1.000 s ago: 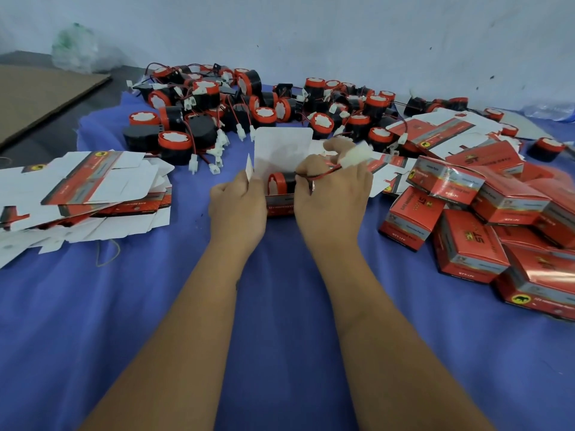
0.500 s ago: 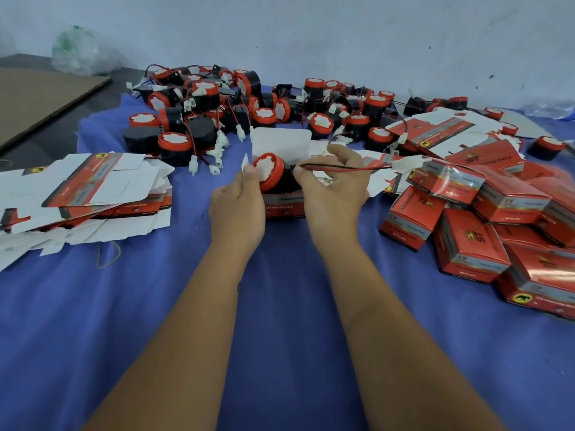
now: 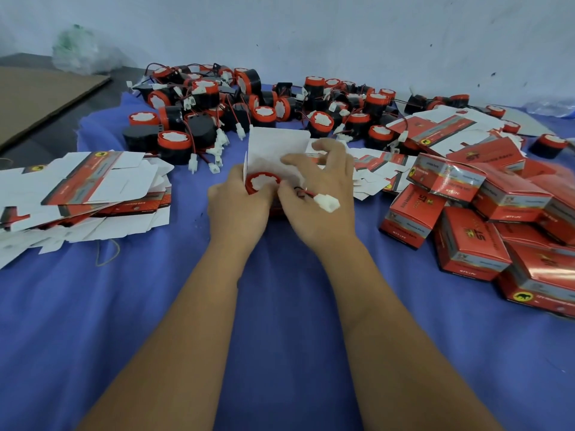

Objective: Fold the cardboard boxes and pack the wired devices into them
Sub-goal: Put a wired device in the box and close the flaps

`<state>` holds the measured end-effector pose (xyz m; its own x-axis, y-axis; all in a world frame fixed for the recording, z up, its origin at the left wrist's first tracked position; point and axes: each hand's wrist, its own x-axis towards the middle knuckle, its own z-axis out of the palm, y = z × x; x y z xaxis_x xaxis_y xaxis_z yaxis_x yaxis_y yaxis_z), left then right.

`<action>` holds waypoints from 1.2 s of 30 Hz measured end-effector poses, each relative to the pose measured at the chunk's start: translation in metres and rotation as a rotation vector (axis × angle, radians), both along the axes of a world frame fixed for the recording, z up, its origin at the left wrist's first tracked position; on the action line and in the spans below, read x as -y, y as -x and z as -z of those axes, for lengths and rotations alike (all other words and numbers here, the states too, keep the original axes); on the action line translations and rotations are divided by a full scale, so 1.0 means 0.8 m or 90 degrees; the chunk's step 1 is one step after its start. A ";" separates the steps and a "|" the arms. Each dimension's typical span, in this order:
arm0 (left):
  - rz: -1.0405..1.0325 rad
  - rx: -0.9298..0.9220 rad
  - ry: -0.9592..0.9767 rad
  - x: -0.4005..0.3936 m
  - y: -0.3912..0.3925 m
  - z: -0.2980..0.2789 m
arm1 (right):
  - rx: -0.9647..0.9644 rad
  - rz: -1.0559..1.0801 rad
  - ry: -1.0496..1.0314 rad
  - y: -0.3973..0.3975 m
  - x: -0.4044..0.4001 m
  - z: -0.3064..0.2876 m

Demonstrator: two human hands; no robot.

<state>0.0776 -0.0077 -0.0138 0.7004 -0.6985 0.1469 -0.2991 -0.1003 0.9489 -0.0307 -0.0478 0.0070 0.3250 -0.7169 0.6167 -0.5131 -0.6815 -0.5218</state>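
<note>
Between the two hands, at the middle of the blue-cloth-covered table [image 3: 280, 321], a round red-rimmed device with a white face [image 3: 262, 182] sits face-up in the mouth of an open red cardboard box [image 3: 277, 209], whose white lid flap [image 3: 273, 147] stands up behind it so the opening stays free. The left hand [image 3: 238, 206] curls round the near left side of the box and device, apparently to steady them while the device is seated. The right hand [image 3: 320, 194] has its fingers spread and lifted over the right side of the box; the thin red-and-black wire [image 3: 303, 193] runs across its back with the white plastic connector [image 3: 326, 203] lying on the knuckles, and whether the thumb pinches the wire cannot be told. By my reading the wire is kept out so it can be tucked in last.

Supplies ring the work within reach: a stack of flat unfolded white-and-red carton blanks [image 3: 84, 188] to the left, a heap of loose black-and-red wired devices [image 3: 236, 110] along the far edge, and a pile of closed red boxes [image 3: 485, 219] to the right, finished work kept apart from the stock.
</note>
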 end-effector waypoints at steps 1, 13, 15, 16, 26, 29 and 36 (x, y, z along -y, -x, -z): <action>-0.017 0.004 0.001 0.001 0.000 0.001 | 0.033 0.016 0.041 0.001 -0.002 -0.004; 0.007 0.053 -0.027 -0.001 0.001 0.002 | 0.300 -0.195 -0.367 0.000 -0.006 -0.023; 0.048 0.050 -0.025 -0.003 0.004 -0.001 | 0.273 -0.110 -0.289 0.001 -0.004 -0.019; 0.059 0.047 -0.024 -0.004 0.005 -0.002 | 0.259 -0.076 -0.251 0.002 -0.001 -0.018; 0.047 0.051 -0.021 -0.003 0.007 -0.001 | 0.042 0.033 -0.067 0.011 0.024 0.002; 0.014 0.064 -0.027 -0.001 0.006 0.003 | -0.031 0.034 0.045 0.014 0.024 0.006; -0.025 0.069 -0.031 -0.001 0.005 0.004 | 0.055 -0.025 0.039 0.011 0.029 0.005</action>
